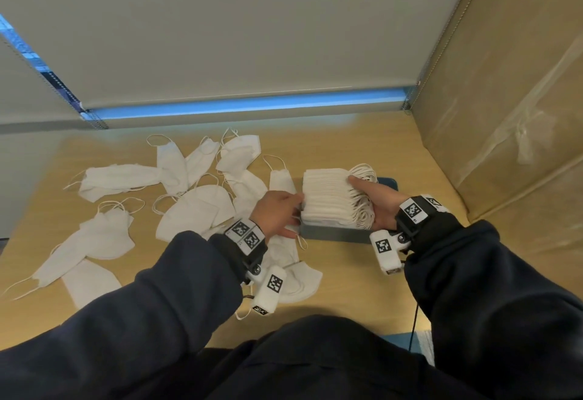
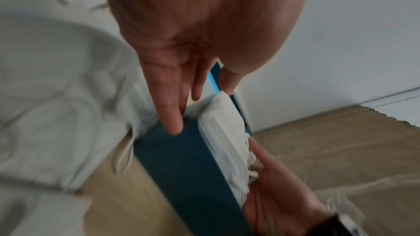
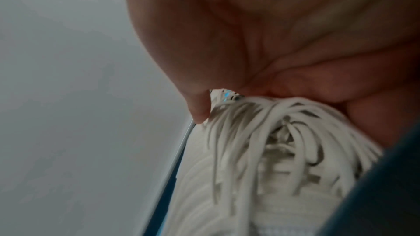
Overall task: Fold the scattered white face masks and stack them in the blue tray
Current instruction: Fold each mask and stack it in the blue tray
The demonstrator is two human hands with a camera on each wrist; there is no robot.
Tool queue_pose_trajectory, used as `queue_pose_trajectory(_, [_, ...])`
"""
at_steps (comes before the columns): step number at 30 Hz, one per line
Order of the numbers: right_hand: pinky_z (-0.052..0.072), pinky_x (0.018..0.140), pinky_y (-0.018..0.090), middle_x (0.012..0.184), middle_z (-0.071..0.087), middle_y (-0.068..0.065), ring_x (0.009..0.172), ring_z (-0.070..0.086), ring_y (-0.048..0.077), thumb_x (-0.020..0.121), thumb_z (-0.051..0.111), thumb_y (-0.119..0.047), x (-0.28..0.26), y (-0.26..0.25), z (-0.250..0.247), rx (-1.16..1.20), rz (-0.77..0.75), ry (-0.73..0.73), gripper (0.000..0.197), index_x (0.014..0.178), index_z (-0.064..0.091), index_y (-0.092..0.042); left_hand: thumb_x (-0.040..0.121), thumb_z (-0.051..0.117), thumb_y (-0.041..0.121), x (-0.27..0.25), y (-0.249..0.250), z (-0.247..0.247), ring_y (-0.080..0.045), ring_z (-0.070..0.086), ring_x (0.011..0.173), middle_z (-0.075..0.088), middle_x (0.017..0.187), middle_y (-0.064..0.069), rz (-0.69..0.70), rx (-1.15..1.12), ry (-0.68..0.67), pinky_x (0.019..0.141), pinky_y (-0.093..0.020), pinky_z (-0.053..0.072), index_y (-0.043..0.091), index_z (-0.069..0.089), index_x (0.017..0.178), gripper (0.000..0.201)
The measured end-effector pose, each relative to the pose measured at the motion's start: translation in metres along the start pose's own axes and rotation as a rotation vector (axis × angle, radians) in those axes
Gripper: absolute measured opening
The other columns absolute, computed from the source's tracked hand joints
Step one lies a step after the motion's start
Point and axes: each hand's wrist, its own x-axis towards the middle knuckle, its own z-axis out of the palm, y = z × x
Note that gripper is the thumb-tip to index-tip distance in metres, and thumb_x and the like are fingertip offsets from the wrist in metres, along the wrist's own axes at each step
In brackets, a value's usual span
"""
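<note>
A tall stack of folded white masks (image 1: 328, 197) stands in the blue tray (image 1: 334, 236) right of the table's middle. My left hand (image 1: 277, 213) is at the stack's left side, its straight fingers (image 2: 172, 119) lying against the tray wall (image 2: 188, 168) and its thumb by the stack (image 2: 225, 132). My right hand (image 1: 375, 202) holds the stack's right end. Its thumb (image 3: 197, 110) lies on top and its palm cups the bunched ear loops (image 3: 272, 132). Several unfolded masks (image 1: 195, 207) lie scattered to the left.
A large cardboard box (image 1: 504, 115) stands close on the right of the tray. A lowered roller blind (image 1: 220, 37) hangs behind the wooden table (image 1: 347, 289). More loose masks (image 1: 94, 242) spread toward the table's left front edge, one (image 1: 299, 279) under my left wrist.
</note>
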Motion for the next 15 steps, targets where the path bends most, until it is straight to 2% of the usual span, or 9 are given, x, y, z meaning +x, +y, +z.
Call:
queue_pose_trajectory(2, [0.056, 0.093, 0.044, 0.119, 0.073, 0.015, 0.104, 0.073, 0.032, 0.088, 0.065, -0.061, 0.003, 0.001, -0.002, -0.025, -0.018, 0.013, 0.063, 0.131, 0.062, -0.014, 0.096, 0.065, 0.044, 0.003, -0.003, 0.002, -0.027, 0.073, 0.087, 0.072, 0.101, -0.014, 0.029, 0.016, 0.03, 0.064, -0.041, 0.063, 0.006, 0.069, 0.104, 0.039])
queue_pose_trajectory(4, [0.05, 0.105, 0.049, 0.127, 0.07, 0.012, 0.113, 0.069, 0.032, 0.067, 0.075, -0.076, 0.018, 0.006, -0.011, -0.066, -0.043, 0.032, 0.09, 0.135, 0.06, -0.018, 0.094, 0.068, 0.044, 0.007, -0.007, 0.002, -0.026, 0.073, 0.086, 0.073, 0.1, -0.013, 0.043, 0.03, 0.048, 0.063, -0.04, 0.063, 0.007, 0.071, 0.103, 0.038])
queue_pose_trajectory(5, [0.046, 0.108, 0.052, 0.132, 0.067, 0.012, 0.118, 0.066, 0.032, 0.061, 0.076, -0.08, 0.019, 0.007, -0.011, -0.057, -0.046, 0.036, 0.097, 0.136, 0.059, -0.02, 0.093, 0.069, 0.042, 0.007, -0.008, 0.002, -0.025, 0.074, 0.085, 0.074, 0.099, -0.012, 0.058, 0.053, 0.059, 0.064, -0.041, 0.064, 0.008, 0.071, 0.103, 0.035])
queue_pose_trajectory(6, [0.046, 0.107, 0.053, 0.135, 0.065, 0.013, 0.122, 0.063, 0.033, 0.068, 0.074, -0.077, 0.013, 0.005, -0.007, 0.007, -0.043, 0.023, 0.09, 0.135, 0.06, -0.018, 0.093, 0.07, 0.038, 0.007, -0.009, 0.001, -0.024, 0.074, 0.084, 0.074, 0.098, -0.012, 0.074, 0.078, 0.069, 0.066, -0.042, 0.064, 0.008, 0.072, 0.103, 0.031])
queue_pose_trajectory(8, [0.05, 0.1, 0.05, 0.131, 0.067, 0.017, 0.122, 0.063, 0.035, 0.093, 0.057, -0.063, 0.002, 0.006, 0.004, 0.166, -0.032, -0.031, 0.064, 0.131, 0.062, -0.012, 0.095, 0.068, 0.034, 0.007, -0.01, 0.001, -0.025, 0.075, 0.082, 0.074, 0.097, -0.013, 0.098, 0.102, 0.084, 0.069, -0.045, 0.065, 0.009, 0.072, 0.101, 0.026])
queue_pose_trajectory(9, [0.049, 0.1, 0.049, 0.13, 0.067, 0.018, 0.122, 0.063, 0.036, 0.097, 0.051, -0.06, 0.002, 0.007, 0.005, 0.235, -0.038, -0.034, 0.061, 0.132, 0.062, -0.011, 0.097, 0.066, 0.038, 0.007, -0.009, 0.001, -0.026, 0.075, 0.081, 0.074, 0.097, -0.013, 0.1, 0.103, 0.087, 0.068, -0.046, 0.065, 0.009, 0.072, 0.1, 0.03])
queue_pose_trajectory(12, [0.046, 0.106, 0.052, 0.129, 0.068, 0.019, 0.121, 0.063, 0.038, 0.096, 0.052, -0.06, 0.005, 0.011, 0.01, 0.354, -0.061, -0.06, 0.064, 0.135, 0.06, -0.011, 0.09, 0.065, 0.059, 0.005, -0.007, 0.003, -0.025, 0.075, 0.079, 0.074, 0.094, -0.008, 0.11, 0.192, 0.092, 0.06, -0.04, 0.064, 0.012, 0.07, 0.099, 0.048])
queue_pose_trajectory(13, [0.046, 0.107, 0.053, 0.128, 0.068, 0.019, 0.119, 0.064, 0.039, 0.095, 0.054, -0.061, 0.004, 0.012, 0.013, 0.366, -0.067, -0.044, 0.065, 0.135, 0.061, -0.011, 0.087, 0.069, 0.058, 0.005, -0.009, 0.005, -0.024, 0.075, 0.079, 0.074, 0.095, -0.006, 0.133, 0.248, 0.087, 0.06, -0.041, 0.064, 0.013, 0.068, 0.101, 0.047])
queue_pose_trajectory(15, [0.044, 0.108, 0.054, 0.127, 0.069, 0.019, 0.119, 0.065, 0.039, 0.093, 0.055, -0.062, 0.005, 0.014, 0.014, 0.377, -0.073, -0.033, 0.066, 0.135, 0.061, -0.012, 0.087, 0.075, 0.047, 0.005, -0.011, 0.005, -0.024, 0.076, 0.079, 0.072, 0.099, -0.006, 0.156, 0.285, 0.084, 0.063, -0.044, 0.064, 0.014, 0.066, 0.109, 0.041])
